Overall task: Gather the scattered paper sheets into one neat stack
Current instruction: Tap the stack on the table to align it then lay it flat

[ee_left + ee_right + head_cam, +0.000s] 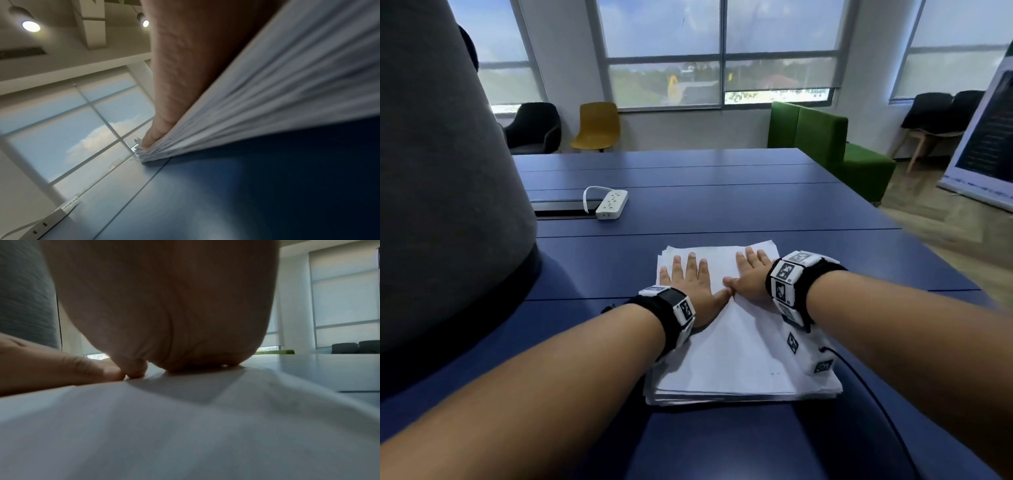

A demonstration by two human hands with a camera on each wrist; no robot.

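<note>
A stack of white paper sheets (739, 346) lies on the blue table (722, 205), its edges roughly aligned with a few sheets jutting out at the far and near ends. My left hand (690, 286) lies flat on the stack's far left part, fingers straight and spread. My right hand (751, 275) lies flat beside it on the far right part, and the two thumbs touch. In the left wrist view the paper stack (277, 97) shows its layered side edge under my left hand (185, 65). In the right wrist view my right hand (164, 313) presses on the paper stack (185, 426).
A white power strip (612, 204) with its cord lies further back on the table beside a cable slot. A large grey rounded object (448, 171) stands on the left. A black cable (859, 373) trails from my right wrist. Chairs and a green sofa (825, 144) stand beyond the table.
</note>
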